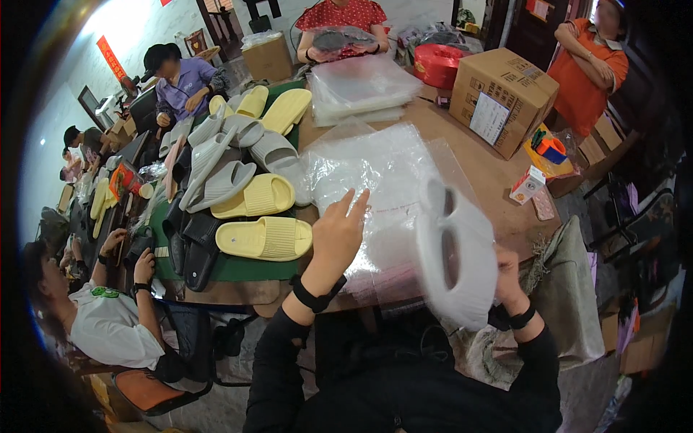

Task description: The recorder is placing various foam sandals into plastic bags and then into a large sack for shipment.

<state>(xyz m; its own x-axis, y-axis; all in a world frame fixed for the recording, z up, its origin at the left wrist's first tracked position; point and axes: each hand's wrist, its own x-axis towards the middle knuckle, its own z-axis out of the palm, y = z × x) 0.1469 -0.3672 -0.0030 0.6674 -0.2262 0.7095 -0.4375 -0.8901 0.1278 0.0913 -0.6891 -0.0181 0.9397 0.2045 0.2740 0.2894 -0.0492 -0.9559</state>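
Observation:
My right hand (508, 276) is closed on the side of a pair of light grey slippers (478, 278), held together and upright at the table's front edge, slightly blurred. Its fingertips are partly hidden behind them. Over a stack of clear plastic bags (386, 169) reaches my left hand (338, 234), two fingers stretched out and holding nothing; whether it touches the top bag I cannot tell. A yellow slipper (268, 239) lies just left of that hand, at the edge of a pile of grey, yellow and black slippers.
Another stack of clear bags (361, 85) lies farther back. A cardboard box (504, 101), a red roll (437, 66), an orange-and-blue tape dispenser (551, 149) and a small white box (528, 185) stand at the right. Co-workers sit on the left and far sides; one person stands at far right.

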